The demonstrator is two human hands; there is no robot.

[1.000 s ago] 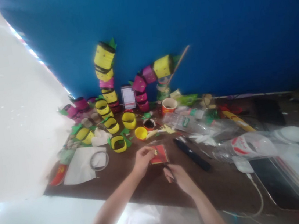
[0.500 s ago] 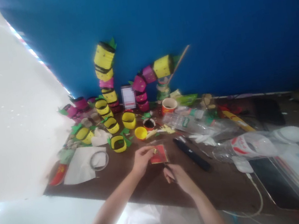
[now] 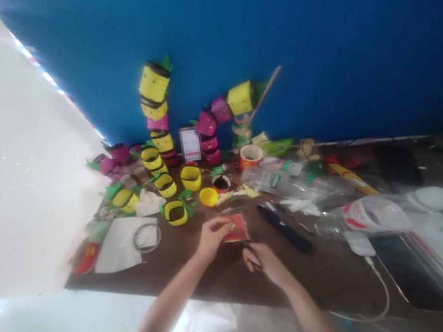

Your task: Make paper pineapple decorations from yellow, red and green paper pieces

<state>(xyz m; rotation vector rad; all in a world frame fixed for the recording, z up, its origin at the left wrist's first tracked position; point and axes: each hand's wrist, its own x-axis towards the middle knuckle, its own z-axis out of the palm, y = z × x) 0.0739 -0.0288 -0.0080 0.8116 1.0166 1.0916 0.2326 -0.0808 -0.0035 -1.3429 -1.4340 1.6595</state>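
Observation:
Over a small red square card [image 3: 238,232] on the brown table, my left hand [image 3: 211,236] pinches a tiny yellowish piece [image 3: 233,226], too blurred to name more exactly. My right hand [image 3: 264,260] is closed around dark-handled scissors [image 3: 254,255], held just below the card's near right edge. The scissors' blades are hard to make out. A little beyond the left hand stand a yellow ring-shaped cup [image 3: 175,213] and a small yellow bowl [image 3: 208,197]. To the right of the card lies a long black tool [image 3: 283,228].
Pink and yellow stacked cup sections [image 3: 153,87] lean against the blue wall [image 3: 310,38]. Clear plastic bottles [image 3: 360,217] lie on the right, near a phone [image 3: 411,268] and a white charger cable [image 3: 382,286]. White paper [image 3: 113,247] with a tape roll [image 3: 135,241] rests at left.
My left fingers have shifted slightly over the red card with the yellowish piece. My right hand has turned a little, showing more of the scissors' handle loop.

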